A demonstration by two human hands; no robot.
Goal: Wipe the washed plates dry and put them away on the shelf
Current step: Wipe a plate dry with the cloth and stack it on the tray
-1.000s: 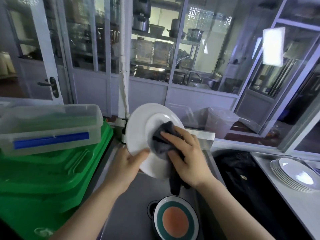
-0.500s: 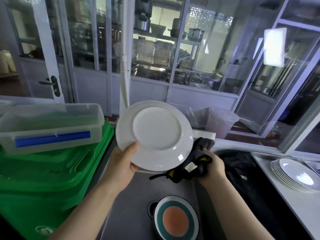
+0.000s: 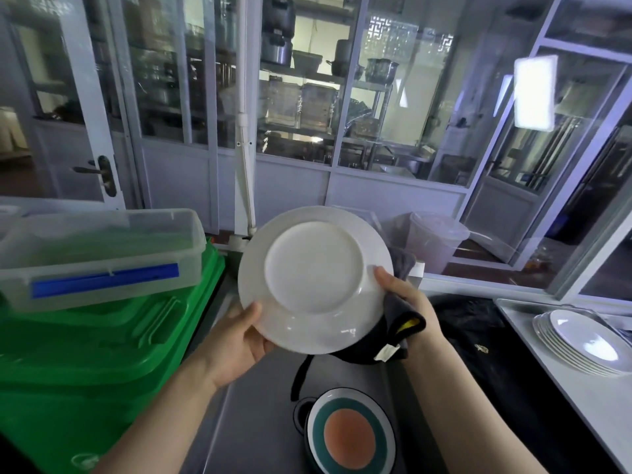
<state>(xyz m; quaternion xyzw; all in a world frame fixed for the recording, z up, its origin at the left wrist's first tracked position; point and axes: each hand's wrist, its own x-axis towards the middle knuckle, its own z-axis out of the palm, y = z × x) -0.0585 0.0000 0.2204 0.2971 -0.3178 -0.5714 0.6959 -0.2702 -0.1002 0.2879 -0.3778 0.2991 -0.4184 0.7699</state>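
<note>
A white plate (image 3: 314,278) is held up in front of me, its underside with the round foot ring facing me. My left hand (image 3: 244,340) grips its lower left rim, thumb on the near face. My right hand (image 3: 407,302) holds its right rim, thumb on the near face, with a dark grey cloth (image 3: 393,333) bunched between that hand and the plate's far side. A strap of the cloth hangs down. On the counter at the right lies a stack of white plates (image 3: 581,343).
Below the hands a plate with teal and orange rings (image 3: 350,432) sits in a steel sink (image 3: 246,422). Green bins (image 3: 102,354) with a clear lidded box (image 3: 99,254) on top stand at the left. A dark bag (image 3: 485,340) fills the space right of the sink.
The plate was turned from being wiped on its face to showing its underside. My right hand left the face, dropped beside the plate with the cloth, then took hold of the right rim.
</note>
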